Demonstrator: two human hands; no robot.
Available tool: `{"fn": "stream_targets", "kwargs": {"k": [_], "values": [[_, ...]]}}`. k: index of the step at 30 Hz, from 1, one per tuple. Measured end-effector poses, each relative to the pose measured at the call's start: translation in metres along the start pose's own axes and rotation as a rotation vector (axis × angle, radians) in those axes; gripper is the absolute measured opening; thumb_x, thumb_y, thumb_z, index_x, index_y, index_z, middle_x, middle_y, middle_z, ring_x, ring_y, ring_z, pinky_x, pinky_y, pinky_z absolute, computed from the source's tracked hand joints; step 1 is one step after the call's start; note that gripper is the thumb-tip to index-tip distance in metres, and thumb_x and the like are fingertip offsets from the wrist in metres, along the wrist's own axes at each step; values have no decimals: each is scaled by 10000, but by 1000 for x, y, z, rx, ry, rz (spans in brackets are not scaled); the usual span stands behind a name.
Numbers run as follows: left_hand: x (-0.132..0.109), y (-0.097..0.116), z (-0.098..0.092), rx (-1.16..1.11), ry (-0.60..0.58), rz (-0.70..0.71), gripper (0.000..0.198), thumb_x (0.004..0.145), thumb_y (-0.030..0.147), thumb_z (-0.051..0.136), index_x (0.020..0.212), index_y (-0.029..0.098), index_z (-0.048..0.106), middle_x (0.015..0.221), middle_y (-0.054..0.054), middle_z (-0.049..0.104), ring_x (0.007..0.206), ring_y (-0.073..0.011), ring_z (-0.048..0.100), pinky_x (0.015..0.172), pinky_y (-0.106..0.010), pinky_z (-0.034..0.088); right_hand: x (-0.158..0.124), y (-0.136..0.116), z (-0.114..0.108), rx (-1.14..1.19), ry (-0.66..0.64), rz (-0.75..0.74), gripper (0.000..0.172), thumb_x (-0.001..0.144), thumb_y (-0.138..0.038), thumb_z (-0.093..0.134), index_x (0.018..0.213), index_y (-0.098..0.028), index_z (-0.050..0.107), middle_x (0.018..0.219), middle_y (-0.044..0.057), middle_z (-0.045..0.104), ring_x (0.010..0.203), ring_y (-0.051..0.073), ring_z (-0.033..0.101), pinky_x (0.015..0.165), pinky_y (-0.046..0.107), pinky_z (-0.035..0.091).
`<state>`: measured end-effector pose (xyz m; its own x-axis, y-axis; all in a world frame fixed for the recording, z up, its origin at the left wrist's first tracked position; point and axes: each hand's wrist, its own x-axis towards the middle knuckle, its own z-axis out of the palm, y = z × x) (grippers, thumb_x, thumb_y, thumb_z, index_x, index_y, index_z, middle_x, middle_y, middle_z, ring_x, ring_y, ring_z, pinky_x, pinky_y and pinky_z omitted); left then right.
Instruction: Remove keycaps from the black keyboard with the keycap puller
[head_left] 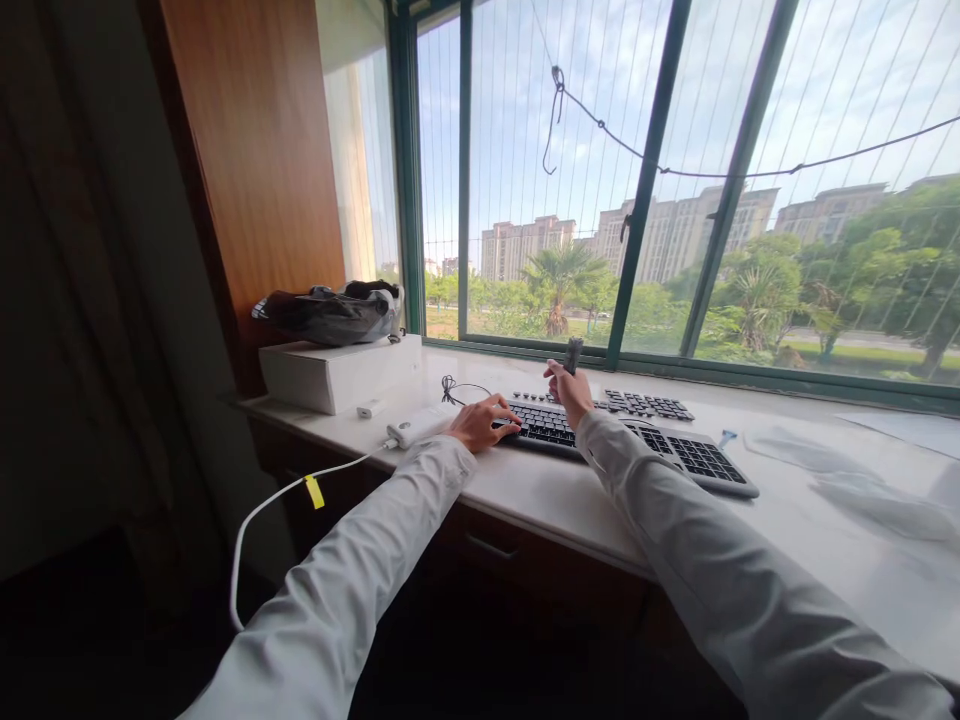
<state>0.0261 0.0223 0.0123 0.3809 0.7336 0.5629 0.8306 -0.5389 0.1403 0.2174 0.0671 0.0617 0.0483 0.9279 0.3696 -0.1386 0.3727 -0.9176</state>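
Note:
A black keyboard (pixel 551 425) with a grey edge lies on the white desktop below the window. My left hand (pixel 484 423) rests at its left end, fingers apart and touching the keys. Raised over the keyboard's middle, my right hand (pixel 571 390) is closed around a dark, short upright object (pixel 574 355), whose top sticks out above the fingers; what it is cannot be made out. Behind the keyboard lie loose black keycaps (pixel 649 404), several of them joined in rows. My right forearm covers part of the keyboard.
A white power strip (pixel 416 428) with a cable lies left of my left hand. Farther left, a white box (pixel 337 375) carries a dark plastic bag (pixel 330 315). Clear plastic bags (pixel 877 500) and a small blue item (pixel 727 438) lie at the right.

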Motion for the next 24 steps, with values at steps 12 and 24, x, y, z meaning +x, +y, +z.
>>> {"fn": "stream_targets", "kwargs": {"k": [12,24], "values": [[6,1,9,-33,19,65,253,868,426,545,988,295,725,1087,-2,591,867,-151,613,781,-268,478,-3,35,20,462,42,231,238,772,-324,548,617,-194,422,434,-93,249,374,52,227,352,211,153],[9,-1,9,-64,-14,26,234,840,430,584,987,299,709,1053,-6,578,892,-164,610,823,-280,486,-4,36,29,573,12,287,204,774,-243,557,628,-188,425,449,-88,308,379,43,247,353,194,213]]}}
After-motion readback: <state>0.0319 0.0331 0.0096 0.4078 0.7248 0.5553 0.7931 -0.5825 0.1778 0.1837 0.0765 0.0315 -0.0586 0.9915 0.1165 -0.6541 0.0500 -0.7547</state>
